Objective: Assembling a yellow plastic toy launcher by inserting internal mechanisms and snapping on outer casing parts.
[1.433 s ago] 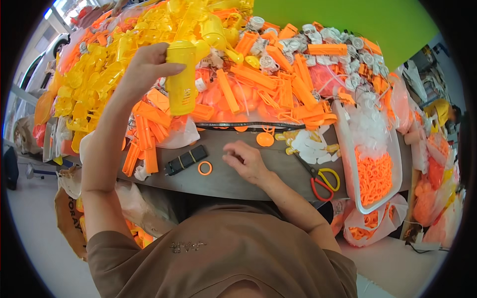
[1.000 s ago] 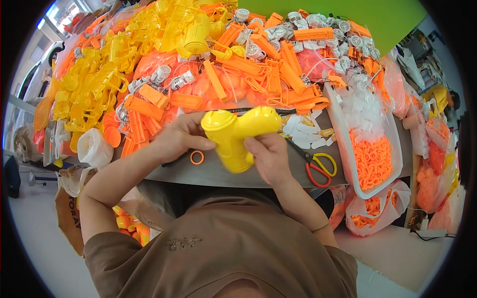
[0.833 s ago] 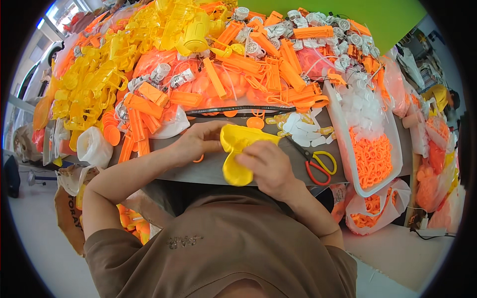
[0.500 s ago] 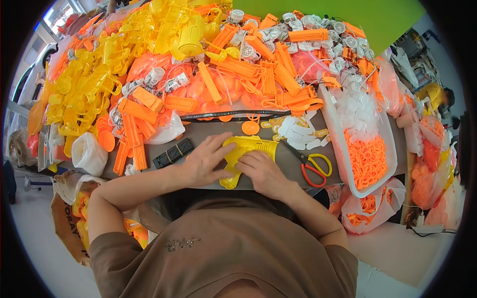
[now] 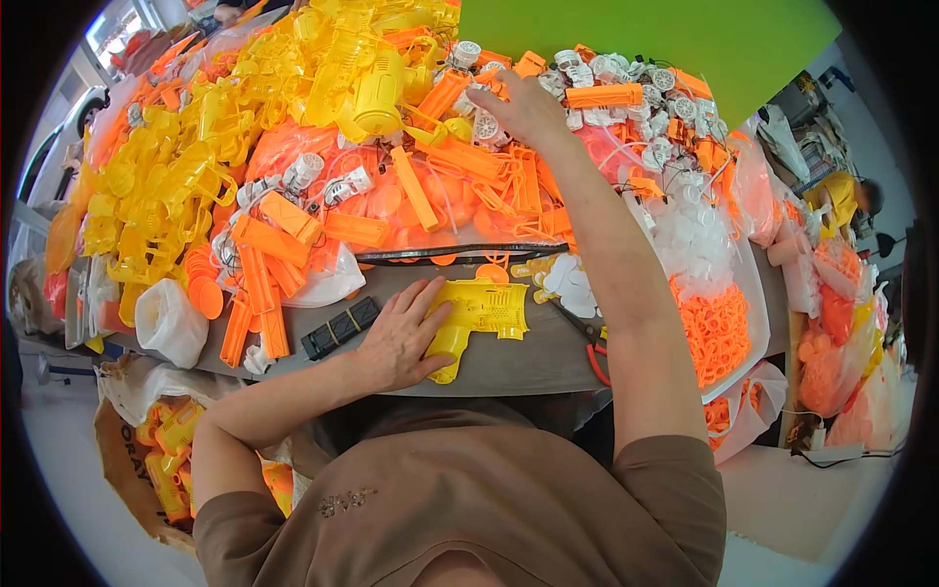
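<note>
A yellow plastic toy-gun half-shell (image 5: 484, 306) lies at the table's front edge. Its ribbed inner side faces up. My left hand (image 5: 399, 338) rests against the shell's left side, fingers stretched out and nearly flat. My right hand (image 5: 528, 110) reaches over the far pile with its fingers apart, close to a white round motor unit (image 5: 488, 125) and orange plastic cases (image 5: 442, 96). I see nothing held in it, though its fingertips are partly hidden.
Yellow shells (image 5: 166, 186) heap at the left. A black strapped block (image 5: 339, 328) lies beside my left hand. Scissors (image 5: 597, 360) are partly covered by my right forearm. A clear bin (image 5: 773, 323) holds orange rings (image 5: 712, 333). A bag of yellow parts (image 5: 122, 460) stands below.
My right hand has left the yellow shell and moved up and away to the far pile. My left hand has shifted slightly and stays at the shell, which has turned a little.
</note>
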### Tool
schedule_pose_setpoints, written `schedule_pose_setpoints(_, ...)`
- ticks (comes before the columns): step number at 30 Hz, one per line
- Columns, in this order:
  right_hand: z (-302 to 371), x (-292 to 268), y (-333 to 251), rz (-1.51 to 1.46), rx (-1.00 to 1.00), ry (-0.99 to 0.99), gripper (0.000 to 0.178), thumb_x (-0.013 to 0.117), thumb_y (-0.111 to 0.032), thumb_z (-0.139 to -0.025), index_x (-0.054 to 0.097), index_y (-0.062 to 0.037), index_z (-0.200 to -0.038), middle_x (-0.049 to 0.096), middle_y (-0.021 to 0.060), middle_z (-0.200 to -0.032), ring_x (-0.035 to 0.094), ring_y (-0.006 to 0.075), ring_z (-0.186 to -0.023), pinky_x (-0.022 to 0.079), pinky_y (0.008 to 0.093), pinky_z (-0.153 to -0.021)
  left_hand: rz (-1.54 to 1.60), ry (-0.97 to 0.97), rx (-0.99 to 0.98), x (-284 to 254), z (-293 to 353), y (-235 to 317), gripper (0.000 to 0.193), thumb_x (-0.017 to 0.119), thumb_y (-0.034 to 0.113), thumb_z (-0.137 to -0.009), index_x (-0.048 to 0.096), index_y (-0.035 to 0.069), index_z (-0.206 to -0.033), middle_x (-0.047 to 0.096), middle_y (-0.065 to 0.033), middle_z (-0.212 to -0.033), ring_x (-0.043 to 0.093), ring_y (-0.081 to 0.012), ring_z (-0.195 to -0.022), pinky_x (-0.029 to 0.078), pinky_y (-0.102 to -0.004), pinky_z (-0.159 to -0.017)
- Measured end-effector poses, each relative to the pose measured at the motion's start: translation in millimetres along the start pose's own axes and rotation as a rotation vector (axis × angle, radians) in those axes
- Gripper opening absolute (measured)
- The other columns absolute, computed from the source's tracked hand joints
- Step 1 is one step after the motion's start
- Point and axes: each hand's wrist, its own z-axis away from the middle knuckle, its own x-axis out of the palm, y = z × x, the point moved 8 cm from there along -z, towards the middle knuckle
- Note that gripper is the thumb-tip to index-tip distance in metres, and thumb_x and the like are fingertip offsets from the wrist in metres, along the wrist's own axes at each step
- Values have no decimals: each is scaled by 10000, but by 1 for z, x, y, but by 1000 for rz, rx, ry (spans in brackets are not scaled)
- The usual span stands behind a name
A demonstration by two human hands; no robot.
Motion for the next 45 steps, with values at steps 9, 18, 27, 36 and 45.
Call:
schedule_pose_setpoints(9,-4,-19,53,-583,-78,157,337,695,-324,-763,668,-20,-907,640,102,-779,621,202,-752,479,320,-669,142,278,68,-64,-1,-9,606,748,220,-718,488,-6,-1217,391,-252,-1337,452,-411,-1157,406,-448,-951)
schedule_pose_setpoints(18,9,-106,41,-819,-122,95,174,671,-197,-833,689,-66,-945,602,-37,-739,489,34,-618,414,194,-580,187,381,29,-117,-40,-17,448,722,178,-764,552,12,-1144,468,-226,-1268,484,-391,-1140,433,-429,-937)
schedule_pose_setpoints(27,41,-132,38,-834,-90,153,274,612,-253,-884,655,-55,-1067,648,5,-892,606,87,-744,511,234,-669,740,226,-342,-107,-140,-60,540,688,283,-809,522,-28,-1218,632,-143,-994,612,-200,-865,501,-319,-723)
schedule_pose_setpoints(36,68,-112,15,-1465,-111,-155,314,560,-207,-920,573,7,-1150,627,89,-1021,629,174,-894,535,305,-753,1744,250,-193,-66,-163,-30,428,565,303,-921,497,17,-1232,636,-90,-945,632,-178,-822,542,-324,-700)
schedule_pose_setpoints(45,100,-85,-30,-1852,-203,-279,305,548,-255,-923,538,-8,-1102,593,116,-903,576,187,-746,507,296,-663,2234,242,82,-57,-132,31,436,439,458,-948,500,95,-1182,551,-132,-1176,524,-258,-1117,430,-455,-946)
